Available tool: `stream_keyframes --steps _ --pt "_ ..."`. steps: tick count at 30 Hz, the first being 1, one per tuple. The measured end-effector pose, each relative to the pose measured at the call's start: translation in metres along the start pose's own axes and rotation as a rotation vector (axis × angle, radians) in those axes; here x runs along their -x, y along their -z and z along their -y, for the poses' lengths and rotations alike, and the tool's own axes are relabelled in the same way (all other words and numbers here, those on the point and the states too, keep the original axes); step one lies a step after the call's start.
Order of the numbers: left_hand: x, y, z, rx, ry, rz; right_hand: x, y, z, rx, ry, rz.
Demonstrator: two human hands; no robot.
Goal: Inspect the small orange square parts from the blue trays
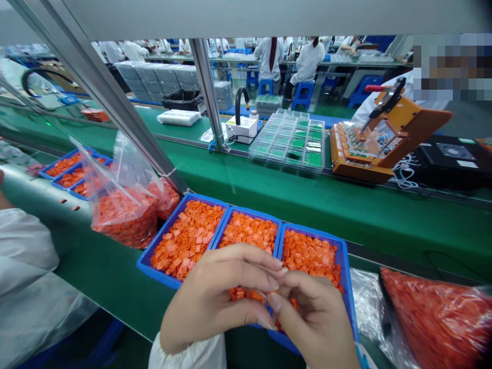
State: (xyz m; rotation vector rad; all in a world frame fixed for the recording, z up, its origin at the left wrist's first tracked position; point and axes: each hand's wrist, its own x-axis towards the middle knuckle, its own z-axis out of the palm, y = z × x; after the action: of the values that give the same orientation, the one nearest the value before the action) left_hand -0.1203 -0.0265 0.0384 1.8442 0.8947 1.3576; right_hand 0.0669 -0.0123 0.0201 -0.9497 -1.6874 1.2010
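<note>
I log left hand (215, 300) and right hand (317, 320) both pinched on orange parts (245, 294), blue trays (154, 271) heaped, so most work seems unfinished.

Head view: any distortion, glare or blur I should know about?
Head view: wide-angle distortion, so the metal frame post leans hard. Head view: the light is even and from overhead, with soft shadows. Head view: there is glare on the clear bag. Head view: a mosaic block masks the top right. Head view: the left hand, right hand and small orange parts between them are sharp; the far workers are softer.
</note>
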Motion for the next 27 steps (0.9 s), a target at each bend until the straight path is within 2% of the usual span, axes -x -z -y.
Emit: stream_keyframes --steps 3,8,10,15,18,24,27 --pt "0.001 0.0 0.001 0.006 0.01 -0.012 0.004 0.002 -0.003 -0.029 -0.015 -0.006" --pt "0.0 -0.002 -0.001 -0.059 0.067 -0.135 0.012 0.009 -0.017 -0.15 -0.095 0.016" --pt "-0.002 -0.003 -0.001 -0.094 0.073 -0.139 0.012 0.011 -0.018 -0.193 -0.106 0.027" --pt "-0.005 -0.002 0.004 -0.077 0.055 -0.006 0.008 0.008 -0.012 -0.225 -0.082 0.007" --pt "-0.001 0.0 0.01 0.017 0.104 0.055 0.009 0.005 -0.012 -0.233 -0.122 0.021" --pt "0.003 0.002 0.014 0.168 0.278 0.102 0.013 0.005 -0.018 -0.186 -0.191 0.064" --pt "0.001 0.004 0.015 0.186 0.284 0.163 0.014 0.005 -0.018 -0.176 -0.18 0.077"
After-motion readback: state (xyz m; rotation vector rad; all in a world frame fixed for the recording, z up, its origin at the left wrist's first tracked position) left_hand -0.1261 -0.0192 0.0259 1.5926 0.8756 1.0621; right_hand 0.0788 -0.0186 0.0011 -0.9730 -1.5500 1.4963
